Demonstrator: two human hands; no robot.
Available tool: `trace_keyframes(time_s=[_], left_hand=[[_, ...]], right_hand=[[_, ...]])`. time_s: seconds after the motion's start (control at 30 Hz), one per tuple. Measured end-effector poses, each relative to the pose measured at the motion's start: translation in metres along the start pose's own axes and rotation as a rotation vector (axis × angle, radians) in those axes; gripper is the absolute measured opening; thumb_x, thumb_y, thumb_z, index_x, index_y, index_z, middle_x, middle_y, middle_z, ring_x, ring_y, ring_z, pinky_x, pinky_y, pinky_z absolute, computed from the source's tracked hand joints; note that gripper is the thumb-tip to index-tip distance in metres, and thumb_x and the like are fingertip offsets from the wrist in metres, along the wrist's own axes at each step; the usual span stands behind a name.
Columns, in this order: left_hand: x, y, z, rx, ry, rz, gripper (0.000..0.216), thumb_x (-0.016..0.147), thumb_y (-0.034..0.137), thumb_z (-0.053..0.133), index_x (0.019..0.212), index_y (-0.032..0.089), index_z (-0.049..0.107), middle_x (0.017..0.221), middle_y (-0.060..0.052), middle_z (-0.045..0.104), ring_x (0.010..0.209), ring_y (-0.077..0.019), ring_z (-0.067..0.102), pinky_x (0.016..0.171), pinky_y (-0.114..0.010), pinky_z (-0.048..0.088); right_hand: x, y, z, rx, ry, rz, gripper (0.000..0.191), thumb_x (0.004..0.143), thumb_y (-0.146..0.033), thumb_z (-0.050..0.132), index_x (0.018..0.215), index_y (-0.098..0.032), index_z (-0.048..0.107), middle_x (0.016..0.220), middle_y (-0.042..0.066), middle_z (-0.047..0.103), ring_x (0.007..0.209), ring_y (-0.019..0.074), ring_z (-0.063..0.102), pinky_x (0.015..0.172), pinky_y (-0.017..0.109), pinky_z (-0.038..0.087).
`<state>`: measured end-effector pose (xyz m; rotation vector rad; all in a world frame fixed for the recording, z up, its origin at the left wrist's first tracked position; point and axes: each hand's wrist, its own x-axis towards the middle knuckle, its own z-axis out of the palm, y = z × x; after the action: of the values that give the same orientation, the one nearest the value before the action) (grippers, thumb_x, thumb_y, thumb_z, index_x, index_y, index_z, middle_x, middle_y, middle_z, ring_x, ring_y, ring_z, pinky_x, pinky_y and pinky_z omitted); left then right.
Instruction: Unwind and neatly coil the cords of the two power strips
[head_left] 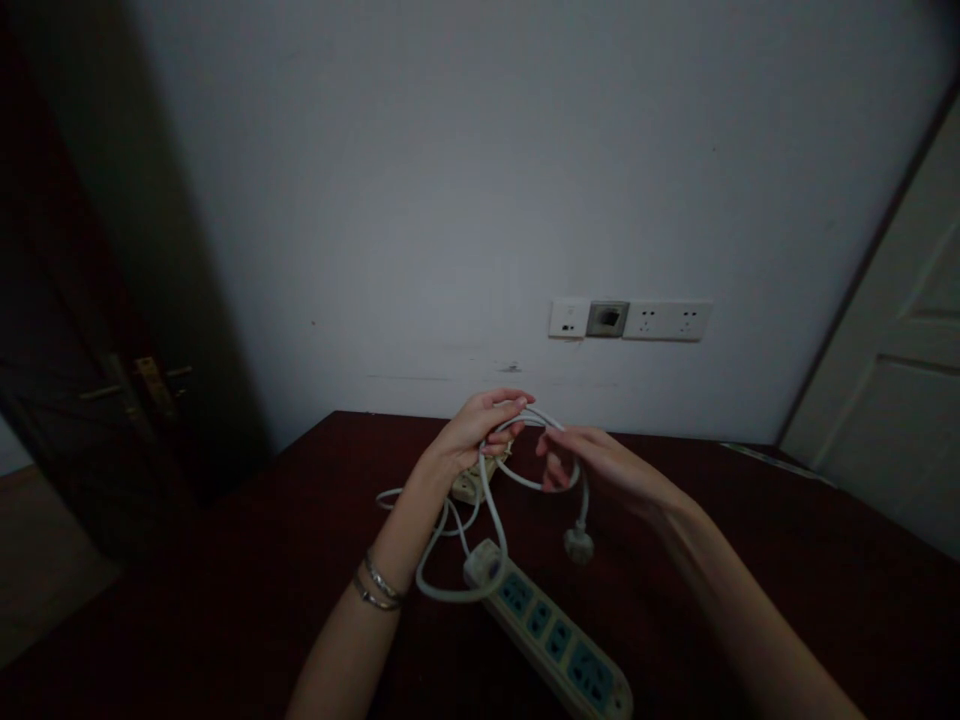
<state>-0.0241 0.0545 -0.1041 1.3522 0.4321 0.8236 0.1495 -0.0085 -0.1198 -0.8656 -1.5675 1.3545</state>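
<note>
Pinching loops of white cord (493, 510) over the table (697, 570) near its back edge, the left hand (486, 422) and the right hand (592, 455) are both half curled, and knots could come if the loose, hanging plug (579, 546) pokes through a loop.

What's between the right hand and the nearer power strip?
Head view: the plug, hanging from the white cord, shows between the right hand and the nearer power strip, with tabletop behind.

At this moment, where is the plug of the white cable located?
In the head view, the plug is right of centre, just below the right hand and to the right of the upper end of the nearer power strip.
</note>
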Motion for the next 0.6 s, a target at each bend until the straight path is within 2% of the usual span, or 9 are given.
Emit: trace_keyframes(time_s=[0.1,0.2,0.3,0.4,0.5,0.6], left_hand=[[0.001,-0.003,0.008,0.061,0.09,0.034,0.03,0.072,0.031,0.068,0.092,0.013,0.056,0.052,0.007,0.046,0.031,0.0016,0.023,0.032,-0.014,0.01],[0.005,-0.009,0.012,0.098,0.151,0.114,0.031,0.074,0.039,0.064,0.088,0.012,0.058,0.05,0.007,0.046,0.031,-0.0007,0.029,0.031,-0.015,0.016],[0.011,-0.016,0.012,0.086,0.147,0.142,0.039,0.079,0.049,0.054,0.081,0.01,0.059,0.051,0.003,0.05,0.035,-0.0052,0.042,0.036,-0.017,0.032],[0.014,-0.019,0.011,-0.011,0.102,0.036,0.046,0.081,0.055,0.047,0.075,0.01,0.058,0.052,0.0,0.053,0.041,-0.0086,0.049,0.045,-0.021,0.043],[0.012,-0.018,0.012,-0.212,0.022,-0.076,0.045,0.084,0.053,0.044,0.068,0.012,0.054,0.05,0.001,0.05,0.045,-0.0096,0.05,0.052,-0.024,0.046],[0.01,-0.015,0.012,-0.413,-0.101,-0.111,0.04,0.089,0.044,0.04,0.066,0.013,0.052,0.044,0.006,0.038,0.038,-0.0067,0.04,0.051,-0.022,0.044]], right_hand=[[0.001,0.001,0.005,0.194,0.028,0.029,0.037,0.082,-0.048,0.053,0.069,-0.014,0.052,0.038,-0.01,0.03,0.033,0.0036,0.032,0.049,0.022,0.04],[0.002,0.0,0.008,0.419,0.008,0.048,0.032,0.081,-0.045,0.057,0.071,-0.014,0.052,0.041,-0.013,0.022,0.033,0.0003,0.012,0.039,0.016,0.029],[0.002,-0.001,0.008,0.576,-0.03,0.041,0.029,0.081,-0.043,0.057,0.073,-0.015,0.053,0.042,-0.012,0.019,0.034,0.0013,0.006,0.032,0.013,0.016],[0.001,-0.002,0.004,0.676,0.001,-0.028,0.026,0.082,-0.039,0.055,0.074,-0.015,0.054,0.043,-0.012,0.017,0.035,0.0023,0.005,0.031,0.013,0.012],[0.0,-0.003,0.001,0.753,0.031,-0.085,0.029,0.085,-0.041,0.051,0.074,-0.014,0.055,0.043,-0.011,0.016,0.036,0.0028,0.004,0.031,0.013,0.014],[-0.001,-0.004,0.001,0.802,0.028,-0.093,0.033,0.088,-0.042,0.043,0.074,-0.014,0.054,0.044,-0.01,0.017,0.037,0.0036,0.004,0.032,0.014,0.016]])
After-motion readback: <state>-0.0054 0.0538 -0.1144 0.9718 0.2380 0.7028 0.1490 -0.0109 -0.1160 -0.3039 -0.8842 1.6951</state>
